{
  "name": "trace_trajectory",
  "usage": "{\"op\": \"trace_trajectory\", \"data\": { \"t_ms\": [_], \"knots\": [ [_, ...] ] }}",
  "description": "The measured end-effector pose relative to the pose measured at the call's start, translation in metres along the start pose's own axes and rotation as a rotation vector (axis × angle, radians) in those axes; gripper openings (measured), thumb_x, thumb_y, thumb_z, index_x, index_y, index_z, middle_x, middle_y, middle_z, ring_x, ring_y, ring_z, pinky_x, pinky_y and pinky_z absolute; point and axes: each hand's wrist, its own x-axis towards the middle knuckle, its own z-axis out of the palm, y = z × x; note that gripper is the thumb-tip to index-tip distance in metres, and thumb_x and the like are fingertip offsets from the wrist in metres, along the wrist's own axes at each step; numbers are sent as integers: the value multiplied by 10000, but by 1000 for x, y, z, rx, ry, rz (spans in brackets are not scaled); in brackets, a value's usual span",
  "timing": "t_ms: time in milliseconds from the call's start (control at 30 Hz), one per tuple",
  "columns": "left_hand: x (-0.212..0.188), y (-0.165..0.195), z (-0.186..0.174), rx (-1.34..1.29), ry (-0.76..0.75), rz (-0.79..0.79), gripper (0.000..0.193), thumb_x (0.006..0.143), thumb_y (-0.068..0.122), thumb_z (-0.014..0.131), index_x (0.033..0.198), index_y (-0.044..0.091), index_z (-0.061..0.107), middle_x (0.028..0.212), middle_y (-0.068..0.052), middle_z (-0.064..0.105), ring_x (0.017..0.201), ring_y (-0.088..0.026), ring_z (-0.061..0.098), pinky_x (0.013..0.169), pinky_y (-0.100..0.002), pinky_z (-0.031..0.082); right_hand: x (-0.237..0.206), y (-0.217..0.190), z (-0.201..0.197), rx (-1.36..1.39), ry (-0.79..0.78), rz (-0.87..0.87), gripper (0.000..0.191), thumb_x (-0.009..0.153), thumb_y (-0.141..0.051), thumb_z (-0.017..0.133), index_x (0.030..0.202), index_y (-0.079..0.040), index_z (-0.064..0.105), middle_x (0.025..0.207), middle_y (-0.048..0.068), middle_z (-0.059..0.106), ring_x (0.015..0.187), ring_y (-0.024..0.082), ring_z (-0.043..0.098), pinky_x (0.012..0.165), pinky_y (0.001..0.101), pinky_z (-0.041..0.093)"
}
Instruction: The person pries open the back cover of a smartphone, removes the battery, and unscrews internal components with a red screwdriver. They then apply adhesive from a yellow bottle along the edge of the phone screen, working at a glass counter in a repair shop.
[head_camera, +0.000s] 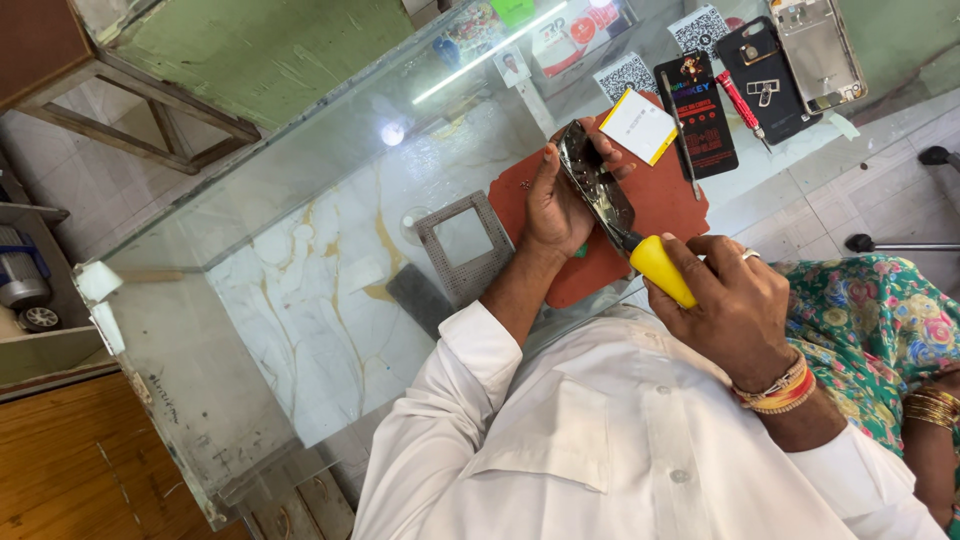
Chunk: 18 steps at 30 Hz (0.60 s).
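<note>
Left hand (556, 205) closed around an opened phone (592, 185), fingers wrapped over its far edge, thumb on the near side; phone tilted up on edge, shiny inner side showing. It's held just over the reddish-brown mat (665, 205) that lies on the glass counter (330, 290), toward the counter's right part.

Right hand (733, 305) gripped tight on a yellow-handled screwdriver (662, 268), fingers curled round the handle, ring on one finger, thread bands at the wrist. Dark shaft runs up from the handle to the phone's lower end; tip hidden against the phone, exact contact point can't tell.

On the mat's far edge: white card with yellow border (637, 125), touching the mat. Past it, near the counter's far right corner: black packet (698, 112), thin tool (683, 135) lying across it, red pen-like tool (741, 105), dark phone case (768, 75), clear back cover (818, 45).

Left of the mat: grey square frame (463, 245) flat on the glass, just beside the left forearm. Dark grey slab (420, 298) at its near corner.

Person wears a white shirt (620, 440). Another person's floral sleeve (880, 330) at right, bangles on the wrist.
</note>
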Motion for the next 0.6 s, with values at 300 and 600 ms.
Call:
{"op": "trace_trajectory", "data": {
  "t_ms": [300,600],
  "knots": [
    [1,1,-1,0,10,-14,631,1091,531,551,1460,24,477,1200,-99,609,1169,-233,617,1077,-511,533,-7,2,-1,18,-8,3,431,827,-233,859,1204,-54,750,974,63,670,710,217,648,644,354,526],
    [-1,0,1,-9,4,-8,640,1075,538,584,1446,26,484,1175,-105,628,1147,-240,625,1061,-514,538,-17,5,-4,-6,-13,3,431,818,-242,869,1192,-58,760,967,71,673,683,212,632,629,352,520]
  ]
}}
